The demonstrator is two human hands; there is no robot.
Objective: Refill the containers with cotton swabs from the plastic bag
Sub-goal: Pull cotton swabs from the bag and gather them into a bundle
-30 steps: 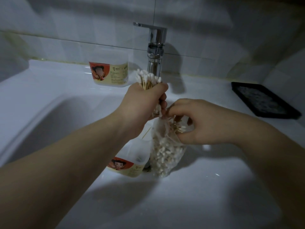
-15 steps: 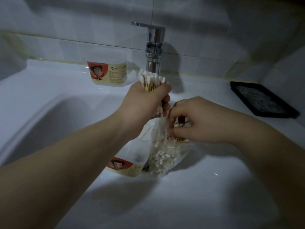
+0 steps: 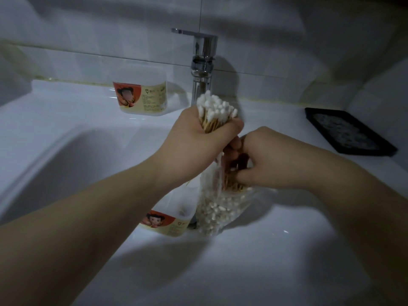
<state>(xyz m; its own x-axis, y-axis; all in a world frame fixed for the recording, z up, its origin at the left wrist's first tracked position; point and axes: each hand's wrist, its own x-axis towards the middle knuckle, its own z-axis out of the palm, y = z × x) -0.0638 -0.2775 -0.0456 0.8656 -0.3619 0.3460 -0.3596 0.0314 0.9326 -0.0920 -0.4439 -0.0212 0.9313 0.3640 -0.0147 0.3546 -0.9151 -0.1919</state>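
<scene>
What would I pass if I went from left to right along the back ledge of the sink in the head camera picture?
labelled container → tap → black tray

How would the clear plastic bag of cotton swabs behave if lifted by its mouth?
Probably floppy: the clear plastic bag sags and creases below the right hand at its mouth. Likely light, since only thin cotton swabs fill it. Open-topped, it may spill if tipped.

Glossy chrome faucet (image 3: pixel 203 69), clear crinkly plastic bag (image 3: pixel 217 208), wooden-stemmed cotton swabs (image 3: pixel 215 112).
</scene>
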